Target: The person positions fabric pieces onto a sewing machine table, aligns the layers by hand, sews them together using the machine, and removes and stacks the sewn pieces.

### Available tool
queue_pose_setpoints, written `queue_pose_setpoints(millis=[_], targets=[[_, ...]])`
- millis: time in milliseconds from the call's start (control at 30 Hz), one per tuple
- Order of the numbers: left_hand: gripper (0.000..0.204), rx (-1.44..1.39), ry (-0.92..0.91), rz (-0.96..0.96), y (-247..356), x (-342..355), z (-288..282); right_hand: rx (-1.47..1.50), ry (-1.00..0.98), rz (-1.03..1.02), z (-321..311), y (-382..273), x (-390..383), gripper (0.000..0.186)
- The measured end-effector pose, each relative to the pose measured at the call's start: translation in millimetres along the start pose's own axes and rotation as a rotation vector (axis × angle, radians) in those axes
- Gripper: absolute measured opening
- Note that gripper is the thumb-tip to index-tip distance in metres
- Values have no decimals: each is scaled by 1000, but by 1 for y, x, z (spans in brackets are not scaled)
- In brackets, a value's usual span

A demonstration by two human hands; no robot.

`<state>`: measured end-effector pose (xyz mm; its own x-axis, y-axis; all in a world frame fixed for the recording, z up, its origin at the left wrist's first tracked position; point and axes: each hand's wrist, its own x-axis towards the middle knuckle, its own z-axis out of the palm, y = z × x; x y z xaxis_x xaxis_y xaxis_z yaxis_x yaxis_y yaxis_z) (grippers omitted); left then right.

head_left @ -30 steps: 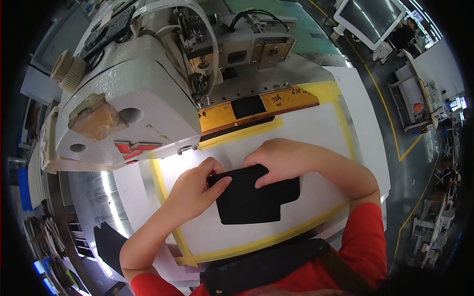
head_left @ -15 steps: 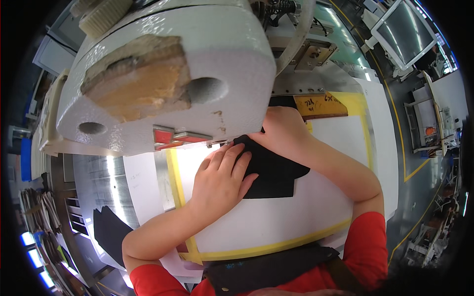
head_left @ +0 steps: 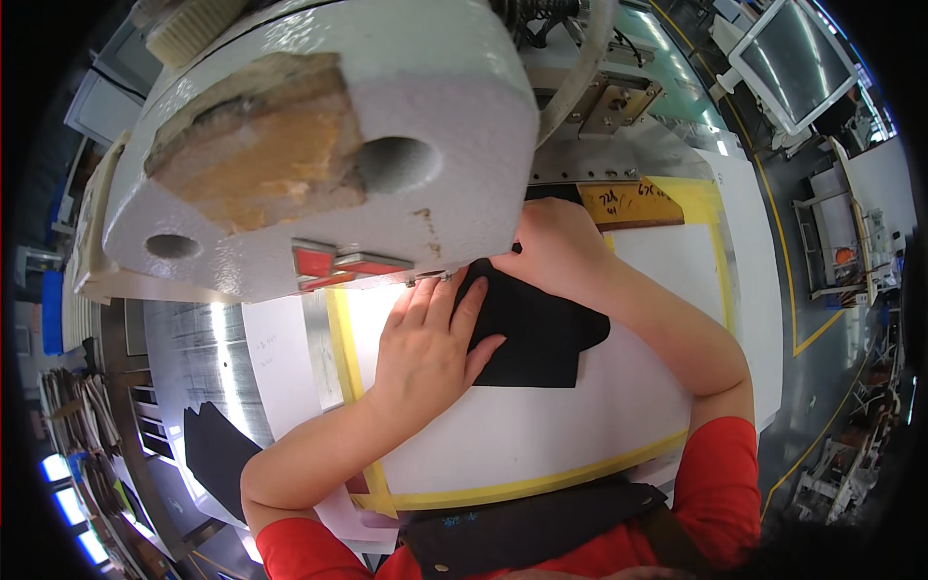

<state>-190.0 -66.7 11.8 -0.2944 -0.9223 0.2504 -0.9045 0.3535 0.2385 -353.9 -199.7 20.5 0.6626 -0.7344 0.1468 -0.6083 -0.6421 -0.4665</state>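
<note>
A flat black piece of material [head_left: 532,338] lies on the white taped work sheet, partly beneath the machine head [head_left: 445,164]. My left hand [head_left: 422,348] rests flat along its left edge, fingers stretched out and thumb spread onto it; the fingertips reach under the machine's front edge. My right hand [head_left: 561,249] is on the far part of the black piece, with fingers curled in and thumb pressed against them at its edge. What lies under the machine head, and the right fingertips in part, are hidden.
A yellow marked block [head_left: 633,205] sits behind my right hand. Yellow tape [head_left: 541,488] borders the white sheet [head_left: 619,387]. Another black piece [head_left: 217,449] lies at the left edge. A screen [head_left: 793,68] stands far right, and a hose [head_left: 585,77] runs behind the machine.
My left fingers have shifted slightly and lie straighter and closer together. The right hand has moved a little, its fingers more curled. The black piece has barely moved; the view has shifted slightly.
</note>
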Motion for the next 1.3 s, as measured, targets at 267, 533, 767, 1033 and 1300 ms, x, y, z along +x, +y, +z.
queue_pose_setpoints(millis=[267, 533, 767, 1033, 1300], targets=[[63, 55, 2, 3, 0, 4, -1, -94, 93, -16, -7, 2, -11, 32], [64, 127, -28, 0, 3, 8, 0, -66, 217, 134, -29, 54, -52, 34], [64, 195, 12, 57, 3, 9, 0, -115, 233, 139, -34, 62, -56, 33], [64, 158, -31, -5, 8, 8, 2, -315, 333, -278, -17, 13, -74, 38], [68, 209, -18, 34, 6, 10, -1, -387, 80, -144, -11, 15, -101, 55]])
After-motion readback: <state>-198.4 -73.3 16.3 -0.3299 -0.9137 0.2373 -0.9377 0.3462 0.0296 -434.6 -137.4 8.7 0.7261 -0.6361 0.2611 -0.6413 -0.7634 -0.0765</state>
